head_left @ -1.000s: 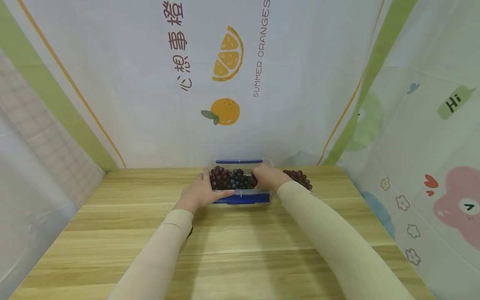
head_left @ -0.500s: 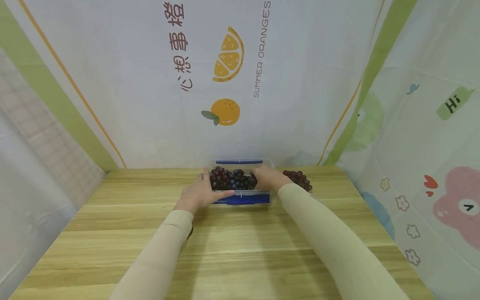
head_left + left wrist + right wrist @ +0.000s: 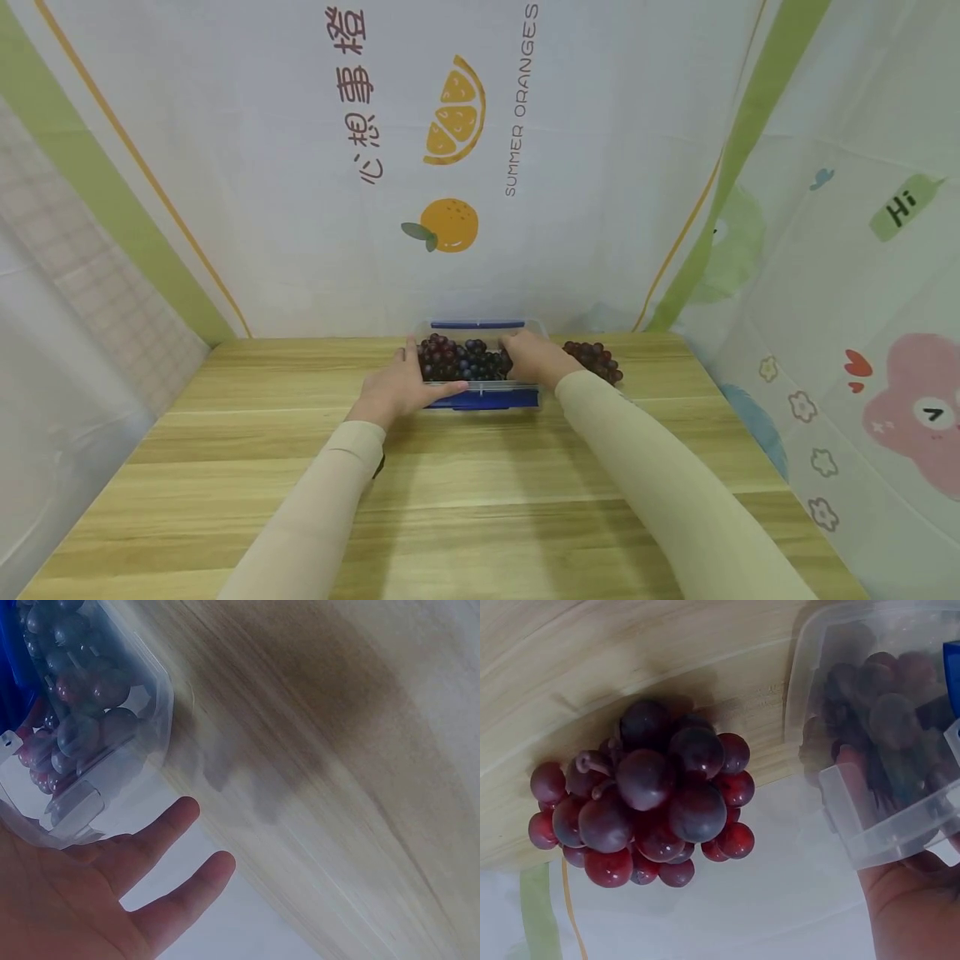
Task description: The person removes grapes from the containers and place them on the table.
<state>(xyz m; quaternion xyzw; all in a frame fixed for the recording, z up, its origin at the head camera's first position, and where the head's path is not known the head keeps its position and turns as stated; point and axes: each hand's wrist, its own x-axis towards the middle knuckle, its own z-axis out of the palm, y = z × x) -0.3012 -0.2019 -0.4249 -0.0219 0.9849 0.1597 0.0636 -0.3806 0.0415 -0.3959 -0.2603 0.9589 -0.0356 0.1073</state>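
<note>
The left hand [image 3: 393,387] is spread wide at the near left corner of a clear plastic rectangular box with blue latches [image 3: 483,386], its thumb lying straight along the front rim; in the left wrist view two fingers extend straight past the box's end. The right hand [image 3: 536,354] reaches down into the box's right end, fingertips hidden, so whether it grips any fruit I cannot tell.

The box sits at the centre of the frame, at the far edge of the pale wood-grain tabletop [image 3: 465,517]. Inside, round reddish-purple grapes [image 3: 441,358] fill the left, with blue-black grapes [image 3: 480,360] beside them. A separate dark red grape bunch [image 3: 596,362] rests on the tabletop, right of the box.

Both cream-sleeved arms stretch forward from the bottom edge, converging on the box.
</note>
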